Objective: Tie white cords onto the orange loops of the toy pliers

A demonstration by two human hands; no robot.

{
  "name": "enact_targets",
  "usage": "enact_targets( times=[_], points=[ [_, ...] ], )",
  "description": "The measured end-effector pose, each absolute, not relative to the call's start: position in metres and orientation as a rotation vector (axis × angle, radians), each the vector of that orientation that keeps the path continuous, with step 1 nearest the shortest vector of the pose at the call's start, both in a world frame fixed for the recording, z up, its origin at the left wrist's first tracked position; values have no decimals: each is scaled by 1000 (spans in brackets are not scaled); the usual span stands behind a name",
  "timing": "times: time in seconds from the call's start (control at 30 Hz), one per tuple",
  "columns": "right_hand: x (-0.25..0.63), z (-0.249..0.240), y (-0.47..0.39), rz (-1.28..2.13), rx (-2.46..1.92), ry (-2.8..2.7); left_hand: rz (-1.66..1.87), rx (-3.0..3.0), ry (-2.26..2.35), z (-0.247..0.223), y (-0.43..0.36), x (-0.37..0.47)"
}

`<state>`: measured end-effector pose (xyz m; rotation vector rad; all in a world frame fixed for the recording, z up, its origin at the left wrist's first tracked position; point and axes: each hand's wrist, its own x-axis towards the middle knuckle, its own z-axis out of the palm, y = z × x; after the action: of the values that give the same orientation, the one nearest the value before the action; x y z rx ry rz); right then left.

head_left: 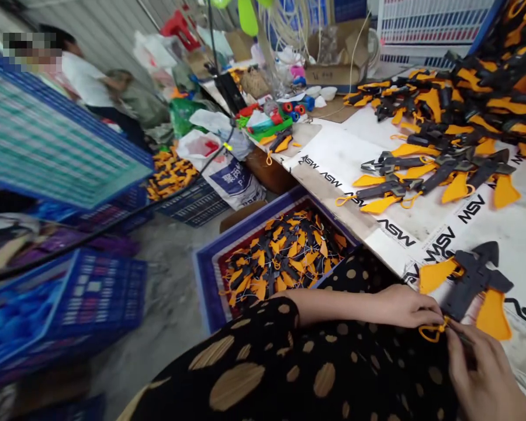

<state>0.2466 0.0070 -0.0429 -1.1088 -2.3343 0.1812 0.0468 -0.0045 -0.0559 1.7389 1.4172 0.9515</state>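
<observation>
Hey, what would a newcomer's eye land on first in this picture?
Probably the big heap of black and orange plastic pieces at the upper right, on the table. Next, the purple crate of similar pieces, beside the table's left edge. Then, lower right, the left hand and right hand at one piece's yellow cord.

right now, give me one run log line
left hand: at yellow loop | right hand: at yellow loop | black-and-yellow piece: at table edge | similar pieces: in crate
</observation>
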Motion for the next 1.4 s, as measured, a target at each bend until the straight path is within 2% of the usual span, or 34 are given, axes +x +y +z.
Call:
enact_targets(
  times=[0.13, 0.27, 0.47, 0.67, 0.83, 1.0, 1.17, 1.4],
  points=[
    [235, -42, 7, 40, -1133, -2332, 828, 1800, 1445, -64, -1, 45],
    [227, -39, 3, 42, -1105, -2366, 1017, 1685, 1453, -51, -24, 30],
    [224, -25, -4, 209, -1233, -2388, 1091, 1459, 1431, -49, -46, -12],
    [196, -22, -12, 551, -911, -2281, 1014, 1469, 1347, -43, -52, -11],
    [186, -24, -6, 664, -866, -2222, 1040, 1336, 1301, -39, -46, -6],
    [195, -5, 16, 486, -1085, -2330, 1182, 1109, 1388, -47, -31, -1],
    [188, 9, 34, 260, -1275, -2678, 1127, 1001, 1394, -58, -19, 9],
    [175, 11, 37, 232, -1286, -2813, 1144, 966, 1349, -61, -14, 13]
  ],
)
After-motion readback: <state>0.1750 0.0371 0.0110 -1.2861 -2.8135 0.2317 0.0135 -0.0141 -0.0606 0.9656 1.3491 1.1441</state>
